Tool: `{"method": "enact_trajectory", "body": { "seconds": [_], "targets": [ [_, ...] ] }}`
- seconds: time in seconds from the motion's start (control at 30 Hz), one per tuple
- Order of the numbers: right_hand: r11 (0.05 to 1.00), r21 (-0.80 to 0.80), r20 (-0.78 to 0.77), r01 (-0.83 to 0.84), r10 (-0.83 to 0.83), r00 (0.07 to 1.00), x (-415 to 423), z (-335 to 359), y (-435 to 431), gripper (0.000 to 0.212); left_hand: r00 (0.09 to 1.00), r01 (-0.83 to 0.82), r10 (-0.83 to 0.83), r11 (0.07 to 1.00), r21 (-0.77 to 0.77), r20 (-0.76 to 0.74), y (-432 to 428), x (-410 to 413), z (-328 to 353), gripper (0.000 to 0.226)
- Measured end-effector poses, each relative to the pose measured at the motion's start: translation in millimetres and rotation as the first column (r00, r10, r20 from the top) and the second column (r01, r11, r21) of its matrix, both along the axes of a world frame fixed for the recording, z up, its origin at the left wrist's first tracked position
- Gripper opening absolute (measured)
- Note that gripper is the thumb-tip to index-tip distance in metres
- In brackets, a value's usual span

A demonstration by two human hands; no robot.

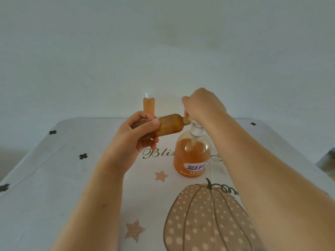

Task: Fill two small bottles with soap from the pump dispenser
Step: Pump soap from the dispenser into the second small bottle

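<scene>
The left hand [143, 131] has its fingers [145, 115] and thumb clamped round a small amber plastic bottle [168, 126], held in the air just left of the white pump head of the clear, round pump dispenser of orange soap [192, 156]. The bottle lies almost level. Its long axis points right, and its open threaded neck touches the spout. The right hand [203, 107] sits on top of the dispenser with its fingers curled down over the pump head, so it is the nearer hand for the next press. The held bottle looks frosted and mostly full of orange-brown soap. A second small bottle with a white cap [149, 105] stands upright behind and to the left of the dispenser on the pumpkin-printed surface [54, 178], and it looks full.
</scene>
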State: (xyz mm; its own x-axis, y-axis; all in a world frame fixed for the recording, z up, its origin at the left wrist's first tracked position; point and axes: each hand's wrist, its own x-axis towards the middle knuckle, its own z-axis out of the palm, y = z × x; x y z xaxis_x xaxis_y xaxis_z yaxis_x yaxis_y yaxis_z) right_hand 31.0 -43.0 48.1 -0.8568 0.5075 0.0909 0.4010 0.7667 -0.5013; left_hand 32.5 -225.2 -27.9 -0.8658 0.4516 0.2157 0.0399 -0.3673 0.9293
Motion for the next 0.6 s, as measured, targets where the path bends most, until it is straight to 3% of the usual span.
{"method": "enact_trajectory", "body": {
  "seconds": [0.13,0.27,0.6],
  "targets": [
    [1.000,0.013,-0.010,0.001,0.000,1.000,1.5,0.2,-0.7,0.036,0.998,0.059,-0.059,0.998,0.024,0.007,-2.9,1.3,0.0,0.032],
    [1.000,0.017,-0.011,0.001,-0.001,1.000,3.7,4.5,-1.5,0.035,0.997,0.080,-0.081,0.996,0.051,0.016,-2.9,3.8,0.8,0.025],
    [0.998,0.057,0.020,-0.006,0.005,1.000,5.2,16.1,-1.5,0.039,0.995,0.098,-0.098,0.991,0.086,-0.013,-4.1,5.8,1.5,0.032]
  ]
}}
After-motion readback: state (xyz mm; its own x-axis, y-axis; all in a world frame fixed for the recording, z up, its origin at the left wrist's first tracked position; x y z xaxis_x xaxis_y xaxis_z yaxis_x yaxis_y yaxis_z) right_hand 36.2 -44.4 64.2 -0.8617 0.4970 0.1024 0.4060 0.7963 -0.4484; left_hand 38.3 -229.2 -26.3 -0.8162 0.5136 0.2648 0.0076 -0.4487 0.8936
